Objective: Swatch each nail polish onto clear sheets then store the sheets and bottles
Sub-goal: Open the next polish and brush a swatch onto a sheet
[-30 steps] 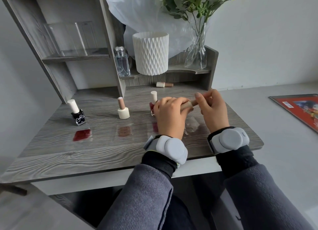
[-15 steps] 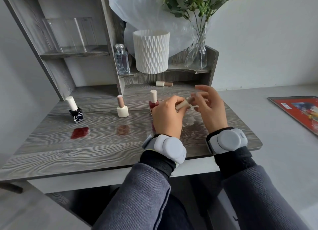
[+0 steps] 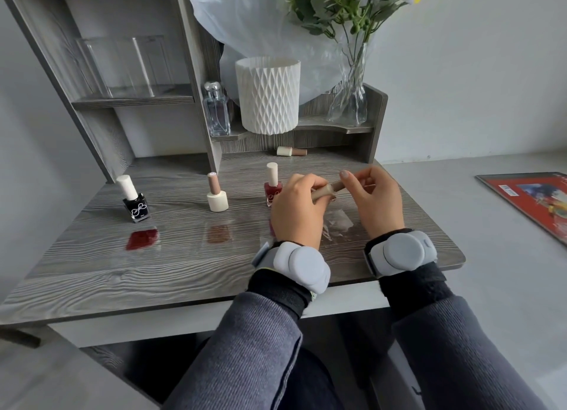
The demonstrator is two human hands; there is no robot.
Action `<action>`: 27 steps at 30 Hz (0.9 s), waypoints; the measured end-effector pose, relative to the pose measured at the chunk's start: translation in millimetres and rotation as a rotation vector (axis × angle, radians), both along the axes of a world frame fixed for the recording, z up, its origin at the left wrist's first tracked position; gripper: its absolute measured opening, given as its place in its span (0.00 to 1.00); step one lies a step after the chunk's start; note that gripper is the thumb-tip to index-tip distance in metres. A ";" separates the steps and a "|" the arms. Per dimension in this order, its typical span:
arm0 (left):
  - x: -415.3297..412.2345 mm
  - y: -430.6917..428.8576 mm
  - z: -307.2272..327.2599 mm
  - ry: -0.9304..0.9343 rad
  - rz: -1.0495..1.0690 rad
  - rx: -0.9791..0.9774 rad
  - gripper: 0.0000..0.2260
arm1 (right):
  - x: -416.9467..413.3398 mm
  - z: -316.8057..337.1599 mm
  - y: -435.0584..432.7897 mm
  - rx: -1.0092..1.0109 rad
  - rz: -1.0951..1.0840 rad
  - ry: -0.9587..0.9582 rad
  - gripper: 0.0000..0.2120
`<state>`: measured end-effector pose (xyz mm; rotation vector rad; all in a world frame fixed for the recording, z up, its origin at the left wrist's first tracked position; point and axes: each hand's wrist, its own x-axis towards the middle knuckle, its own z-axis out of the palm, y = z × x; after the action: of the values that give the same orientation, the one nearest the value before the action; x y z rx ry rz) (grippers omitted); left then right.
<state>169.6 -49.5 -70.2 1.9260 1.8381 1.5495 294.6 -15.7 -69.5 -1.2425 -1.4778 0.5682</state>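
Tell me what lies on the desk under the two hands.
Between the left hand and right hand, which hold a tan polish bottle, a clear sheet with a pale swatch shows. Of the red swatch only an edge shows beside the left hand; the rest is covered.

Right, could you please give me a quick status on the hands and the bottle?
Left hand grips beige bottle; right hand pinches its cap. Held above a clear sheet. Nothing obstructing.

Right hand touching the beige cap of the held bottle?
Touching. Head view: right hand pinches the beige cap while left hand grips the bottle.
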 end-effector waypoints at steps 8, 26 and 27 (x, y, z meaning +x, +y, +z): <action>-0.8 -3.0 2.0 -0.035 0.020 -0.098 0.07 | -1.2 2.3 -1.5 0.126 0.098 -0.024 0.04; 0.2 2.0 -0.4 0.009 0.065 -0.026 0.05 | -3.2 6.9 -9.5 0.044 0.037 0.059 0.12; 0.3 2.0 -0.5 0.008 0.065 -0.032 0.05 | -3.2 7.4 -9.5 0.054 0.044 0.057 0.11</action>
<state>169.8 -47.5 -70.6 1.8803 1.9345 1.5232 291.4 -25.2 -62.1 -1.1455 -1.4663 0.5842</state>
